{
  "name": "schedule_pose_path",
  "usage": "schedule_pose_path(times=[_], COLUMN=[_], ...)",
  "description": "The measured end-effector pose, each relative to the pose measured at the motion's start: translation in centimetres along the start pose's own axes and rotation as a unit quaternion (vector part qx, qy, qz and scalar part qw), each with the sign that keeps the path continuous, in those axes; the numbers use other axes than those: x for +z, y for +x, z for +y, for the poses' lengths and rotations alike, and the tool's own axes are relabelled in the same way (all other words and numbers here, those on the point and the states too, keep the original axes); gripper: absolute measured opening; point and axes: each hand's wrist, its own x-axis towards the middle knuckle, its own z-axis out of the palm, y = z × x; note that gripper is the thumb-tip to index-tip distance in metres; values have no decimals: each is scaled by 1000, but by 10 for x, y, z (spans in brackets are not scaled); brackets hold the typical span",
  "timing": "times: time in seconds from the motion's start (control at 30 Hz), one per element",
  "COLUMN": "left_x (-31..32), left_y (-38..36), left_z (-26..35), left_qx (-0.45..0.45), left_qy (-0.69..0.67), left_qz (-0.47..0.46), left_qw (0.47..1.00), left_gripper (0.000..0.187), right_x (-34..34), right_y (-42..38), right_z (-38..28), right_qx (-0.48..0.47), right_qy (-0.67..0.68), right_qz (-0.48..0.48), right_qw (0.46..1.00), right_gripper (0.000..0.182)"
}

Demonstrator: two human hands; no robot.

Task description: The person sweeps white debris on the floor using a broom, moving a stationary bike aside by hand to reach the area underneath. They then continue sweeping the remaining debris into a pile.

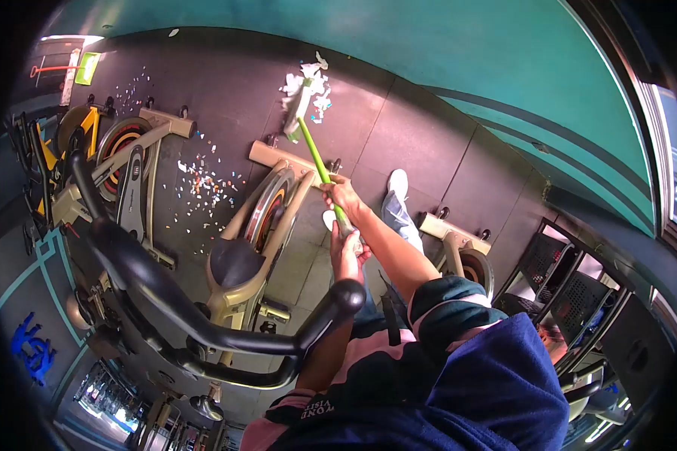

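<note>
Nearest the camera, black handlebars (203, 316) of an exercise bike curved across the view, close under the person's arms. The left hand (346, 252) was wrapped around the lower part of a green broom handle (317, 159), and the right hand (342, 194) was closed around it a little higher; both held it firmly. The handle ran forward and away to the broom head (297, 113), which rested against a heap of torn white paper (308, 81) on the dark rubber floor (421, 143), near the foot of the teal wall (459, 52). A likely trouble was that the handle or an elbow would knock the bike's flywheel (267, 214) or saddle (233, 263), since the stroke passed just beside them. Another was that a hard push would scatter the heap instead of gathering it. Loose confetti (203, 188) lay between this bike and the next bike (120, 150) to the left, where frame feet would block the bristles. The floor was tiled matting with seams; a white shoe (397, 184) stood on it. Far left, a green dustpan (87, 68) leaned by the wall.
</note>
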Motion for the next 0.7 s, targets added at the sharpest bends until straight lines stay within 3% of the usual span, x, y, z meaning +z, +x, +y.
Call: schedule_pose_path(times=[0.1,0.23,0.33,0.43,0.5,0.57,0.7], left_x=[14,20,16,12,18,18,24], left_y=[-11,-55,-73,-59,-40,-14,15], left_z=[-4,-20,-35,-38,-36,-47,-36], left_qx=[31,12,-17,-44,-25,71,70], left_qy=[26,87,89,146,175,175,145], left_qz=[-6,-62,-85,-45,-42,-8,-21], left_qw=[999,994,992,987,983,982,987], left_gripper=[59,67,72,72,71,70,74], right_x=[4,-14,-25,-38,-47,-48,-46], right_y=[-20,-76,-98,-83,-56,-32,3], right_z=[-27,-39,-18,2,15,14,0], right_qx=[9,19,21,72,140,124,84], right_qy=[13,-116,-171,-144,75,51,92], right_qz=[16,7,33,43,24,4,-26], right_qw=[1000,993,984,986,987,991,992], right_gripper=[33,51,47,46,43,36,38])
